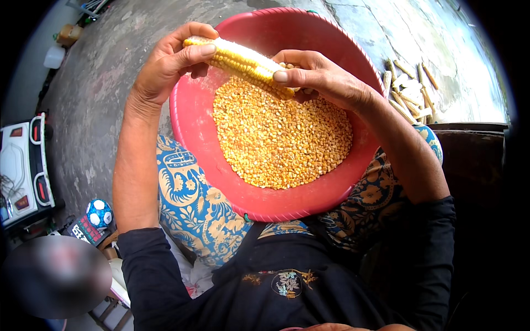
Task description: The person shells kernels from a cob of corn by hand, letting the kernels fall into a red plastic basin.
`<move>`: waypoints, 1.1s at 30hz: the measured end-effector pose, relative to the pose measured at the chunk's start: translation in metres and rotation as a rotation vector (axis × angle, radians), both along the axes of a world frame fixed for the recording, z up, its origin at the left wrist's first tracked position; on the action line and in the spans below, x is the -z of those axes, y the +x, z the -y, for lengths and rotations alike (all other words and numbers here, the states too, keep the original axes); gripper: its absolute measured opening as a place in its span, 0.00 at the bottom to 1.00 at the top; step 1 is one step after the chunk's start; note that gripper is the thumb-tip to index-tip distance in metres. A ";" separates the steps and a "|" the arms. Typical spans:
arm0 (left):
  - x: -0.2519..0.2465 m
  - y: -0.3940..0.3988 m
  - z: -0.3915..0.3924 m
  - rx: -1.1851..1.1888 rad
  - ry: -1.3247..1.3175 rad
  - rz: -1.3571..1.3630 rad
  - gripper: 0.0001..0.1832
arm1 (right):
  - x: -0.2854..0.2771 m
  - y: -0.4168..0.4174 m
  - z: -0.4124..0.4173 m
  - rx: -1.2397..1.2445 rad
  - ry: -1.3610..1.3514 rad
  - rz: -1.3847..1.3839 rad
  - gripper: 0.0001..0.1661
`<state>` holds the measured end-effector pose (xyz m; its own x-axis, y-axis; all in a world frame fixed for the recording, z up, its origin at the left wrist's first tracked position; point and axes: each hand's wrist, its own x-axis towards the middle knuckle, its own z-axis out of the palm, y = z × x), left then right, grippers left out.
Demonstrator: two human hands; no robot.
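Note:
A partly shelled yellow corn cob [244, 62] is held level above a red plastic basin [198, 111]. My left hand [174, 58] grips one end, thumb along the near side. At the other end my right hand [319, 76] closes around the cob, its thumb pressed on the kernels. A few loose kernels show between the right fingers and the cob. Below, a broad heap of yellow corn kernels [281, 145] covers the basin's bottom. The basin rests against my lap, between legs in blue and tan patterned cloth [198, 182].
Bare cobs [408, 93] lie piled on the concrete floor [91, 103] beyond my right arm. At left are a white toy car [25, 169] and a blue-and-white ball [99, 214]. A dark wooden edge [468, 127] stands at right. A blurred patch [58, 277] covers the lower left.

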<state>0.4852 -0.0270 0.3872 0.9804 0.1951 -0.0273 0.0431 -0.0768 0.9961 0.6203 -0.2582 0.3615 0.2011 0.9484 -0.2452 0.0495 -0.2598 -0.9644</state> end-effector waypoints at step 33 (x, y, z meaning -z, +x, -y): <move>0.014 0.007 -0.009 -0.166 -0.244 -0.039 0.11 | -0.004 -0.005 -0.001 0.202 0.218 -0.428 0.25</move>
<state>0.4921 -0.0179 0.3731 0.9328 0.3363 -0.1298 0.0732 0.1758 0.9817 0.6157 -0.2573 0.3650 0.3102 0.9393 -0.1467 -0.3915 -0.0144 -0.9201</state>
